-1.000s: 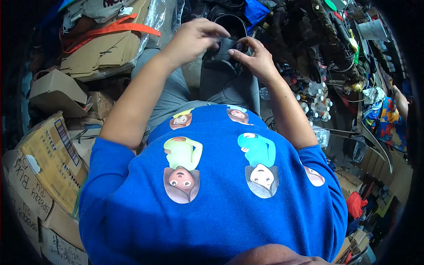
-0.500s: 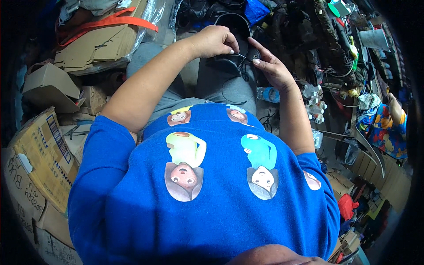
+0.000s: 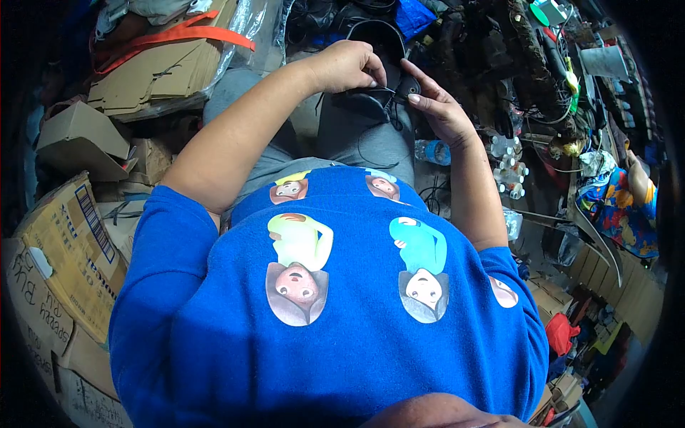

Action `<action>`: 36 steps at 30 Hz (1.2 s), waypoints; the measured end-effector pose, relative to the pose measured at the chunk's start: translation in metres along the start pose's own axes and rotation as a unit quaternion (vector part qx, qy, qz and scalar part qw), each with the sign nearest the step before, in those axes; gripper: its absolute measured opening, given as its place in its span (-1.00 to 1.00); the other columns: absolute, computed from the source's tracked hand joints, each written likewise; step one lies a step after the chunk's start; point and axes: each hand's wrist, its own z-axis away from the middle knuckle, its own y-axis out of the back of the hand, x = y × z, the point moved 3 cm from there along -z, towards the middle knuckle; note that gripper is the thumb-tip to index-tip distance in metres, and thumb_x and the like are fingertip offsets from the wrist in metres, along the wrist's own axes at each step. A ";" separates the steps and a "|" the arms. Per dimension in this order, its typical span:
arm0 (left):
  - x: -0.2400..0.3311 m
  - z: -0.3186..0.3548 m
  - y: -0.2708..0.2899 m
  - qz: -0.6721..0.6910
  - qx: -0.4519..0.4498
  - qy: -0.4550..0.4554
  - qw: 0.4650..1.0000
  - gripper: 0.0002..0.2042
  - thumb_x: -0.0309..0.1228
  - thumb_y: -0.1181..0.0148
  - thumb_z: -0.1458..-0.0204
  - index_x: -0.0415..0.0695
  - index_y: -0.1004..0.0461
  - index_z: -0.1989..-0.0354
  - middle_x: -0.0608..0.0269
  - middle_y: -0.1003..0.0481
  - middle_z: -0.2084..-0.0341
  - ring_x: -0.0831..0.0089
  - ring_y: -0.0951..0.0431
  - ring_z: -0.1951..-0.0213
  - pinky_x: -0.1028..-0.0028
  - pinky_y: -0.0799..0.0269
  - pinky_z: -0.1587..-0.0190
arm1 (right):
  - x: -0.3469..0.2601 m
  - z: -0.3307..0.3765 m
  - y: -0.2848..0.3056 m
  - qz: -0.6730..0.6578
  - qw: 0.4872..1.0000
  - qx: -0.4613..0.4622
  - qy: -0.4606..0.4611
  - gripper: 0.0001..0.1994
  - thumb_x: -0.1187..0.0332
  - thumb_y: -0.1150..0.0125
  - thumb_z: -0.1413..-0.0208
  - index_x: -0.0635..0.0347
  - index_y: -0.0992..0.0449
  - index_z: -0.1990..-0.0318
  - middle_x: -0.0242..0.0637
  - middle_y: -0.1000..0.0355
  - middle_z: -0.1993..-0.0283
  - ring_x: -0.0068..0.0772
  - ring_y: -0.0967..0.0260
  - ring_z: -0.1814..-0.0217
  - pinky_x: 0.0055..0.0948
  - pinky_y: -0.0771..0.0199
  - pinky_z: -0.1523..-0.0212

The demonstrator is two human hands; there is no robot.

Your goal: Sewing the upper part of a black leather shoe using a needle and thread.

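My left hand (image 3: 348, 68) is closed in a pinch on a thin dark cord (image 3: 387, 89), which looks like a shoelace. The cord runs to a small black piece with a round eyelet (image 3: 409, 87). My right hand (image 3: 444, 110) grips that piece at its edge, thumb on the near side and forefinger stretched along the far side. Between the hands, over my lap, lies a dark shoe-like item (image 3: 362, 105), partly covered by my left hand. A loose loop of cord hangs from it over my grey trousers (image 3: 349, 139). The dark colours hide finer detail.
Flattened cardboard (image 3: 146, 82) with an orange strap (image 3: 207, 33) lies at the far left, an open carton (image 3: 82, 143) nearer. On the right are a water bottle (image 3: 433, 152), several small clear bottles (image 3: 510, 171) and a curved blade-like strip (image 3: 598, 239). Another person's arm (image 3: 640, 182) shows far right.
Almost nothing differs. The fingers of both hands have shifted very slightly around the cord and the black piece.
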 end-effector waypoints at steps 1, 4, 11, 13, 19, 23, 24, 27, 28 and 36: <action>0.001 0.000 0.001 -0.004 -0.001 -0.005 1.000 -0.85 -0.47 -0.25 0.14 -0.06 -0.62 0.35 0.16 -0.47 0.47 0.32 -0.54 0.34 0.39 -0.43 0.25 | 0.000 0.000 0.000 0.000 1.000 0.000 0.000 -0.29 0.37 -0.27 0.06 0.06 -0.14 -0.31 -0.26 -0.33 -0.15 -0.46 -0.24 -0.16 -0.46 -0.05 -0.25; 0.003 0.000 0.001 0.010 -0.005 -0.008 1.000 -0.86 -0.47 -0.23 0.13 -0.06 -0.62 0.35 0.17 -0.49 0.49 0.33 -0.54 0.37 0.39 -0.43 0.26 | 0.000 0.000 0.000 0.002 1.000 0.008 0.002 -0.29 0.36 -0.27 0.06 0.07 -0.14 -0.31 -0.26 -0.33 -0.15 -0.45 -0.22 -0.18 -0.45 -0.02 -0.27; 0.009 -0.003 -0.007 0.035 -0.014 0.023 0.999 -0.83 -0.42 -0.26 0.15 -0.12 -0.59 0.33 0.18 -0.46 0.46 0.34 -0.53 0.32 0.43 -0.42 0.22 | 0.003 0.007 -0.007 0.024 0.991 0.095 0.086 -0.37 0.37 -0.22 0.04 0.12 -0.21 -0.26 -0.27 -0.24 -0.21 -0.41 -0.20 -0.18 -0.42 -0.05 -0.24; 0.006 -0.004 -0.009 0.049 -0.009 0.042 0.998 -0.82 -0.41 -0.26 0.15 -0.12 -0.59 0.33 0.18 -0.47 0.43 0.35 -0.53 0.30 0.44 -0.42 0.21 | 0.016 0.010 0.008 0.060 0.973 0.207 0.084 -0.59 0.40 -0.22 -0.01 0.20 -0.39 -0.07 -0.31 -0.38 0.00 -0.52 -0.29 -0.01 -0.50 -0.24 -0.08; -0.002 -0.006 -0.017 0.038 0.045 -0.014 0.998 -0.80 -0.31 -0.25 0.08 -0.18 -0.58 0.35 0.08 -0.47 0.22 0.32 -0.49 0.20 0.46 -0.38 0.13 | 0.031 0.013 -0.016 0.011 0.970 0.226 0.089 -0.83 0.47 -0.28 0.00 0.27 -0.51 0.23 -0.45 -0.46 0.32 -0.69 -0.34 0.29 -0.67 -0.33 0.22; 0.007 -0.019 -0.015 -0.012 0.060 0.014 0.998 -0.57 -0.07 -0.24 0.08 -0.22 -0.50 0.24 -0.05 -0.42 0.17 0.17 -0.45 0.14 0.38 -0.35 0.09 | 0.034 0.004 -0.008 0.074 0.964 0.230 0.109 -0.89 0.45 -0.26 -0.02 0.25 -0.50 0.30 -0.49 -0.43 0.37 -0.71 -0.29 0.34 -0.67 -0.30 0.26; 0.008 -0.020 -0.014 -0.060 0.036 0.082 0.994 -0.53 -0.04 -0.23 0.09 -0.21 -0.47 0.19 -0.06 -0.42 0.15 0.16 -0.44 0.12 0.36 -0.35 0.08 | 0.035 0.004 -0.004 0.074 0.964 0.230 0.110 -0.89 0.45 -0.26 -0.02 0.25 -0.50 0.30 -0.49 -0.43 0.37 -0.71 -0.29 0.34 -0.67 -0.30 0.26; -0.008 -0.022 -0.010 -0.014 0.017 0.080 0.997 -0.53 -0.10 -0.26 0.10 -0.22 -0.41 0.13 -0.01 -0.46 0.17 0.21 -0.46 0.15 0.36 -0.34 0.12 | 0.031 0.019 0.020 0.121 0.955 0.250 0.104 -0.91 0.40 -0.23 -0.05 0.22 -0.49 0.36 -0.53 -0.39 0.40 -0.69 -0.26 0.33 -0.66 -0.26 0.24; -0.013 -0.019 -0.009 0.018 -0.004 0.072 0.997 -0.54 -0.12 -0.26 0.10 -0.24 -0.41 0.14 0.02 -0.48 0.21 0.24 -0.47 0.18 0.36 -0.34 0.14 | 0.030 0.026 0.030 0.120 0.952 0.257 0.115 -0.91 0.40 -0.23 -0.05 0.21 -0.49 0.36 -0.52 -0.39 0.40 -0.69 -0.26 0.33 -0.66 -0.25 0.23; -0.022 -0.016 -0.012 0.157 -0.135 0.114 0.972 -0.62 -0.18 -0.22 -0.01 -0.30 -0.51 0.20 0.21 -0.38 0.25 0.46 -0.39 0.16 0.48 -0.24 0.06 | -0.028 0.034 0.024 -0.346 0.902 0.132 0.224 -0.83 0.23 0.02 -0.23 0.09 -0.39 0.20 -0.29 -0.43 0.13 -0.23 -0.37 0.01 -0.08 -0.22 -0.20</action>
